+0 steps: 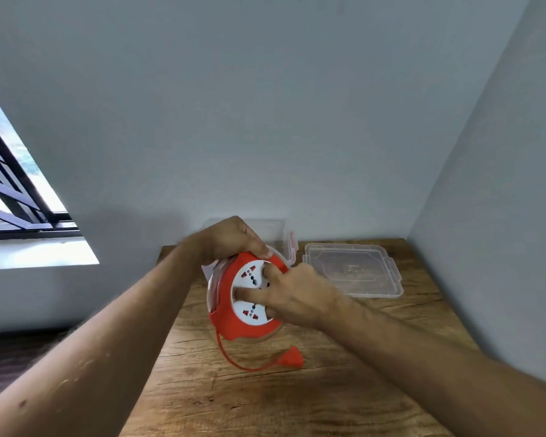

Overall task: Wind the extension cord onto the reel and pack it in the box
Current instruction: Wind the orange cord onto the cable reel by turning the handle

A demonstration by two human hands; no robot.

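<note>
Setting: a person is working at a wooden table (pixel 297 389) set into a room corner, seen from a head camera.
Reel: a round red and white reel (pixel 243 298) is being held just above the table's middle, tipped up on edge, its white socket face pointing toward the viewer and slightly right, its axle lying roughly level.
Left hand: the left hand (pixel 230 239) is gripping the reel's top rim, fingers curled over the red edge.
Right hand: the right hand (pixel 293 294) is pressing on the socket face, fingers spread apart, tips resting on the white disc, seemingly turning it.
Cord: a short red cord (pixel 234 362) is hanging from the reel's lower edge and curving to a red plug (pixel 290 357) lying on the table nearer the front; most of it looks wound in.
Box: a clear plastic box (pixel 278 234) is standing at the back edge behind the hands; its clear lid (pixel 353 269) is lying flat toward the back right corner.
Handling: the reel looks rigid, light, smooth plastic, best held by its rim; the cord looks soft and floppy.
</note>
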